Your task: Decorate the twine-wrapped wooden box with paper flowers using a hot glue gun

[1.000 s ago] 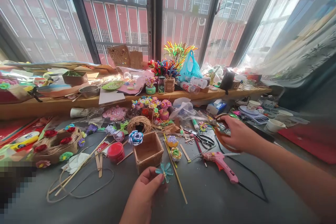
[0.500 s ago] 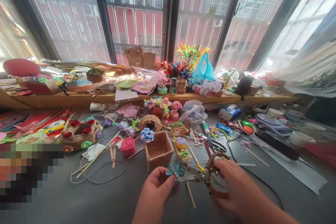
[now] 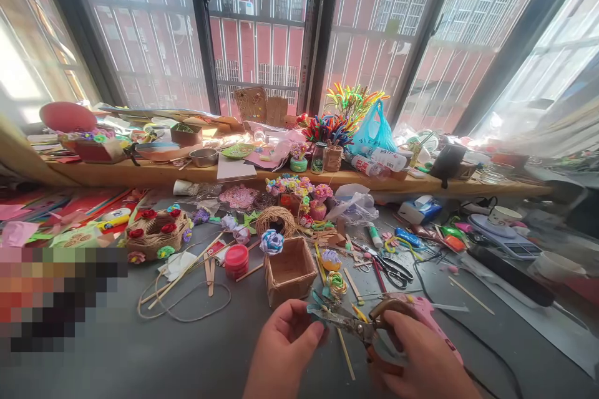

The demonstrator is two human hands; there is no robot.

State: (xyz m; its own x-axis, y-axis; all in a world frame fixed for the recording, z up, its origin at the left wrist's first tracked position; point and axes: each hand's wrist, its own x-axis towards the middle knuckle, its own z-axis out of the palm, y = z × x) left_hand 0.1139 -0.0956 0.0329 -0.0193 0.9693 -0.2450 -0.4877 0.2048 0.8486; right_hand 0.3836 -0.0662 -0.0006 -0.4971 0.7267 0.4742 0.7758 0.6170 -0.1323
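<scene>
My left hand (image 3: 285, 349) pinches a small teal paper flower (image 3: 316, 309) low in the middle of the view. My right hand (image 3: 416, 355) grips brown-handled scissors (image 3: 360, 323), fingers through the loops, with the blades reaching left to the flower. Both hands hover over the grey table (image 3: 140, 355), just in front of a small square woven box (image 3: 290, 269). A thin wooden stick (image 3: 345, 358) lies under the scissors.
A pink glue gun (image 3: 433, 318) lies behind my right hand with its black cord (image 3: 496, 358) trailing right. Black scissors (image 3: 390, 268), rolled paper flowers, a red lid (image 3: 236, 259), a flowered basket (image 3: 156, 234) and loose cord (image 3: 187, 305) crowd the table. The window ledge (image 3: 154, 173) holds more craft items.
My right hand picked up the brown scissors from the right side of the table and brought them down to the teal flower in my left hand. The view shifted left.
</scene>
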